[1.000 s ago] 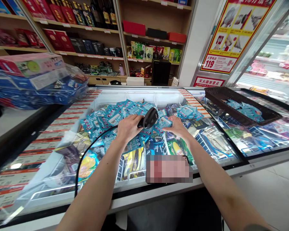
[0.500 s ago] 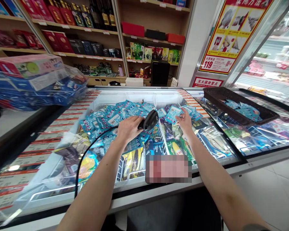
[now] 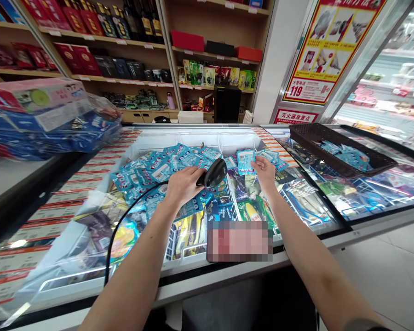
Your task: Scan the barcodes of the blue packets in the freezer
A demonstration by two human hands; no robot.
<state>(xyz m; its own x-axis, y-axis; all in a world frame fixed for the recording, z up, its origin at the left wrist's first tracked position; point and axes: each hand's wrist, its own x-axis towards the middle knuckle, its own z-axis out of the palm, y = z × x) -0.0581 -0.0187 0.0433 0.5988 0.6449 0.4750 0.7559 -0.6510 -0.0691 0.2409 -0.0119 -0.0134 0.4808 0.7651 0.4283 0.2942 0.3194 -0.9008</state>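
Note:
My left hand [image 3: 182, 185] is closed round the grip of a black barcode scanner [image 3: 214, 174], whose black cable [image 3: 124, 220] trails down to the front edge. The scanner's head points right, over the open chest freezer [image 3: 179, 135]. My right hand [image 3: 265, 172] pinches a small blue packet [image 3: 245, 162] by its lower edge and holds it upright just right of the scanner, its barcode label facing me. Below both hands lies a heap of blue packets [image 3: 158, 168] of the same kind.
A black basket [image 3: 372, 168] with several blue packets rests on the freezer's glass lid at right. Stacked blue and pink boxes [image 3: 44, 115] stand at left. Wire dividers and mixed frozen goods fill the freezer's near part. Shelves of boxes and bottles line the back wall.
My right hand has lifted off the heap with one blue packet and moved it up and to the right, turning it upright. The left hand and scanner have barely shifted.

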